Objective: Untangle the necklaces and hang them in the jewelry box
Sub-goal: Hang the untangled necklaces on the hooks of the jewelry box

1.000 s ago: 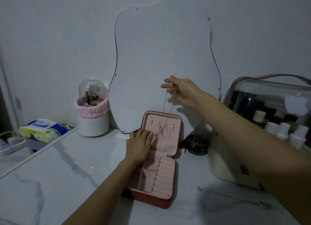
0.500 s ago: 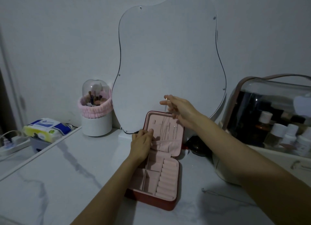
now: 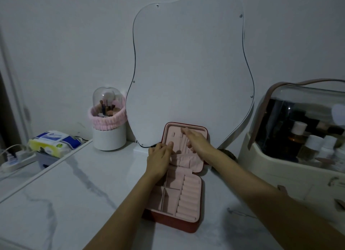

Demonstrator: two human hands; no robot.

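The jewelry box (image 3: 173, 222) is red outside and pink inside. The table (image 3: 65, 203) is white marble with grey veins. The headband (image 3: 108, 121) is pink.

Two bare forearms in shot — no sleeves, no watch, no bracelet on either wrist. The left hand (image 3: 160, 157) carries no ring that shows; the right hand (image 3: 198, 142) is slightly blurred — its fingers can't be read in detail
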